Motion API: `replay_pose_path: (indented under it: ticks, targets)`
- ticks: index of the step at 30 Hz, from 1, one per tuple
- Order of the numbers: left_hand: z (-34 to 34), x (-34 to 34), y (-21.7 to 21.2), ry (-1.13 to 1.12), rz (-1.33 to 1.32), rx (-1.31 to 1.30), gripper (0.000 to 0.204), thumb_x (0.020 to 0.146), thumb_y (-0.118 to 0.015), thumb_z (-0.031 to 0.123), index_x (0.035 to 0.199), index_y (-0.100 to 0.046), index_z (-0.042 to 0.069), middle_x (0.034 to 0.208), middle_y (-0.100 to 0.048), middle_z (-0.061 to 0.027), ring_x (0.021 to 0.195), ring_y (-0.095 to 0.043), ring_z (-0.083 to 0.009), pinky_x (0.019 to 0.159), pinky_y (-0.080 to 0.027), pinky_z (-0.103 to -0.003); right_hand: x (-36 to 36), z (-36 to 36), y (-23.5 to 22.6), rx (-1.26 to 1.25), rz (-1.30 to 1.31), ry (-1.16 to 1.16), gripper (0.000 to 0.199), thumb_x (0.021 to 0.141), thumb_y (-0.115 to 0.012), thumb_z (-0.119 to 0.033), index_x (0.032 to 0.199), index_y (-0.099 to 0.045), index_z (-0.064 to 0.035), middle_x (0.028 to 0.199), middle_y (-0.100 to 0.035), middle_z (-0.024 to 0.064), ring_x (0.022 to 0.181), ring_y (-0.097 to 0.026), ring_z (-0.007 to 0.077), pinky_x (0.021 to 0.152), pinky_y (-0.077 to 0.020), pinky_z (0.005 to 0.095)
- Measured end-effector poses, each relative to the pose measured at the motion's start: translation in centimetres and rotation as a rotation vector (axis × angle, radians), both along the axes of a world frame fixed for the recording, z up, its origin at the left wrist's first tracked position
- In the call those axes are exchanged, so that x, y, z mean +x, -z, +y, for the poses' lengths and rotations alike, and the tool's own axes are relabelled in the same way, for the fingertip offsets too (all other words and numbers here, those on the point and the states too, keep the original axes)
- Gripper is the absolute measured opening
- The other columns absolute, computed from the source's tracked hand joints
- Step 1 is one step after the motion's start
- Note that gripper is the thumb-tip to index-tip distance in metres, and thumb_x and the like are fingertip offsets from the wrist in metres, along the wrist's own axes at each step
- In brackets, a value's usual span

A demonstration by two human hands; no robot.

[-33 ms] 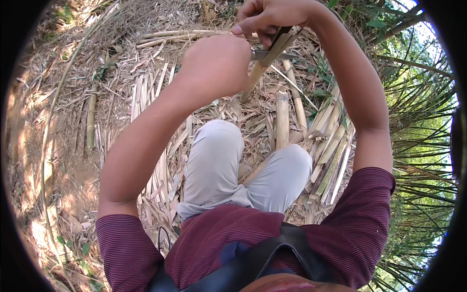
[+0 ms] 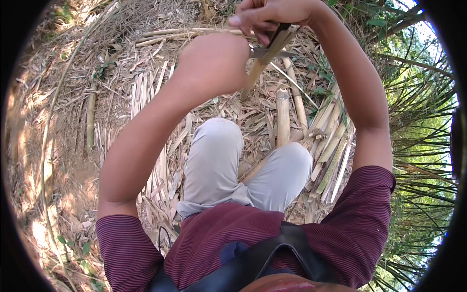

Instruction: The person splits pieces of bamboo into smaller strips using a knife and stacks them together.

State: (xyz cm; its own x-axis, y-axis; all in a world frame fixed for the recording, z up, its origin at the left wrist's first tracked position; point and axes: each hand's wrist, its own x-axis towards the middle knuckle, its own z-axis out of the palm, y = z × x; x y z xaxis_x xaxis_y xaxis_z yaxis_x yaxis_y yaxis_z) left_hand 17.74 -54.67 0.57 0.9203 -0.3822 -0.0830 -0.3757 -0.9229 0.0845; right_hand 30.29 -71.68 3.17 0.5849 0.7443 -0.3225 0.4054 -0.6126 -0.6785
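Note:
My left hand (image 2: 214,61) is closed in a fist at the upper middle, around a knife whose handle is hidden. The knife blade (image 2: 258,52) points right, across a pale bamboo pole (image 2: 259,68), and its tip shows beyond. The pole leans up and away from the ground litter, and its upper end looks split open, with a dark strip along it. At that end my right hand (image 2: 277,12) bends over from the right, fingers curled around the pole's upper part. Its thumb sticks out to the left, and the exact grip is partly hidden.
An upright bamboo stump (image 2: 282,117) stands beyond my right knee (image 2: 287,165). Split bamboo strips (image 2: 331,146) lie in a pile at the right, with more slats (image 2: 141,95) at the left. Dry leaves and shavings cover the ground. Green foliage (image 2: 418,141) borders the right side.
My right thumb has lifted slightly up and away from the left fist. The left fist and knife have shifted a little; the pole stays nearly in place.

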Motion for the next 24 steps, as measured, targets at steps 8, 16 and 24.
replay_pose_path:
  ticks: [8, 16, 24]
  targets:
    - [1.4, 0.7, 0.8, -0.045, -0.103, -0.013, 0.02, 0.086, -0.066, 0.017, 0.096, -0.07, 0.0, 0.091, -0.069, -0.0185, 0.089, -0.069, -0.0365, 0.079, -0.055, -0.047, 2.1, -0.8, 4.8, 0.911, 0.642, -0.037, 0.102, 0.09, -0.022, -0.083, 0.089, -0.069, 0.0074, 0.069, -0.066, 0.0166, 0.068, -0.068, 0.0277, 0.066, -0.0559, 0.0353]
    - [1.8, 1.0, 1.8, -0.06, -0.19, 0.005, 0.013, 0.084, -0.068, 0.014, 0.093, -0.068, 0.004, 0.085, -0.07, -0.0157, 0.084, -0.07, -0.034, 0.072, -0.055, -0.046, 1.8, 0.2, 8.9, 1.174, 0.553, 0.132, 0.09, 0.093, -0.025, -0.079, 0.065, -0.059, -0.0006, 0.061, -0.058, 0.01, 0.055, -0.056, 0.0213, 0.056, -0.0473, 0.031]
    - [3.4, 2.6, 8.9, -0.143, -0.241, -0.189, 0.025, 0.087, -0.071, 0.024, 0.099, -0.058, 0.006, 0.073, -0.067, -0.0148, 0.069, -0.067, -0.038, 0.062, -0.052, -0.05, 1.9, -0.1, 7.8, 1.176, 0.63, 0.215, 0.094, 0.09, -0.024, -0.084, 0.065, -0.06, -0.0011, 0.059, -0.059, 0.0103, 0.053, -0.058, 0.0221, 0.052, -0.049, 0.0308]
